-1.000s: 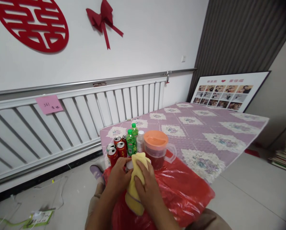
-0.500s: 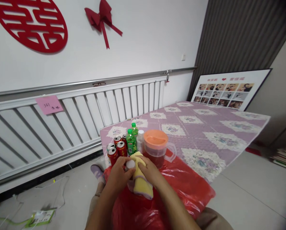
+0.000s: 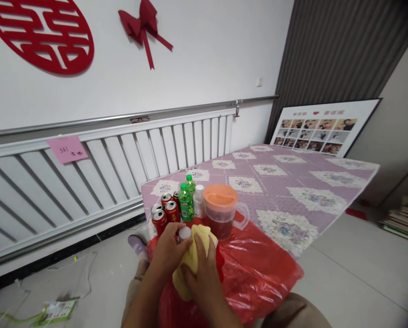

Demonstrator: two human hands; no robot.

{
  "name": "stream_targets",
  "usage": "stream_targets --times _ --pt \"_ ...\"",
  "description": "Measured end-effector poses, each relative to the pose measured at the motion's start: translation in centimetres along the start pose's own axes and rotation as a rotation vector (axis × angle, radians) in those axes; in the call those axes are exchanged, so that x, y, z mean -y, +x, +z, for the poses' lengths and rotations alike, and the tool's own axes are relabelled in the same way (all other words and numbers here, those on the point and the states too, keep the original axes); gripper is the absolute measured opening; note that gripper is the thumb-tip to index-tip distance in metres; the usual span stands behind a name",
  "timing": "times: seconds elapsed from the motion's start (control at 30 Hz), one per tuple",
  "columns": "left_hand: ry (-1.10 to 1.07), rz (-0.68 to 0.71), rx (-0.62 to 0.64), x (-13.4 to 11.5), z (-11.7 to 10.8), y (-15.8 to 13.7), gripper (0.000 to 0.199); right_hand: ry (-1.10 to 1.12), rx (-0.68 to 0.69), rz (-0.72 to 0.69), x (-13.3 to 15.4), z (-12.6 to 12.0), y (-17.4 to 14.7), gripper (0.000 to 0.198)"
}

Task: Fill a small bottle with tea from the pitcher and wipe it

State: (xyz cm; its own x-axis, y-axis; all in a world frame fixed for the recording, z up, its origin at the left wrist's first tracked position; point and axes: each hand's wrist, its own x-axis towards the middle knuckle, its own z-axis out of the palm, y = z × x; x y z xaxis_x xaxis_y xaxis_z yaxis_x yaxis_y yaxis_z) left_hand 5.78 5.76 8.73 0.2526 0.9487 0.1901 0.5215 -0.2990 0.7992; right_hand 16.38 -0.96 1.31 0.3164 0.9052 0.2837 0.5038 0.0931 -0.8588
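Observation:
My left hand (image 3: 169,249) grips a bottle near its round white cap (image 3: 185,234), fingers curled about the neck. The bottle's body is mostly hidden by my hands and a yellow cloth (image 3: 181,283). With my right hand (image 3: 206,271) I hold the cloth against the bottle's right side. Beneath both hands a red plastic sheet (image 3: 255,264) drapes over the table corner. Just beyond them stand several red drink cans (image 3: 171,210), two green-capped bottles (image 3: 186,203), a clear white-capped bottle (image 3: 199,200) and a pitcher (image 3: 221,223) with an orange lid.
A lilac floral cloth (image 3: 268,169) covers the table. Behind it, a white radiator (image 3: 176,143) runs along the wall, with glasses (image 3: 140,120) on its top. At the back right leans a photo board (image 3: 323,127). A power strip (image 3: 58,310) and cords lie on the floor at left.
My right hand has shifted down and left, drawing the yellow cloth over the front of the bottle. The left hand keeps its grip near the cap. The view has shifted slightly.

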Motion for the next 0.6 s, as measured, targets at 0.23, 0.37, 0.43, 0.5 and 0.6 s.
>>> stream_targets --times 0.23,0.37,0.43,0.5,0.6 --pt "0.029 -0.019 -0.068 0.1 0.3 0.3 0.031 -0.013 0.083 0.016 -2.9 -0.3 1.6 0.073" --pt "0.036 -0.021 -0.084 0.0 0.5 0.5 0.027 -0.03 0.154 0.085 -4.9 -0.3 1.8 0.07" --pt "0.041 -0.016 -0.089 0.1 0.6 0.5 0.028 -0.024 0.147 0.083 -5.0 -0.4 1.8 0.069" --pt "0.045 -0.013 -0.09 0.2 0.6 0.6 0.027 -0.005 0.132 0.077 -4.2 -0.6 1.9 0.067" --pt "0.048 -0.009 -0.092 0.2 0.6 0.7 0.027 0.037 0.073 0.018 -1.8 -1.2 2.2 0.065"
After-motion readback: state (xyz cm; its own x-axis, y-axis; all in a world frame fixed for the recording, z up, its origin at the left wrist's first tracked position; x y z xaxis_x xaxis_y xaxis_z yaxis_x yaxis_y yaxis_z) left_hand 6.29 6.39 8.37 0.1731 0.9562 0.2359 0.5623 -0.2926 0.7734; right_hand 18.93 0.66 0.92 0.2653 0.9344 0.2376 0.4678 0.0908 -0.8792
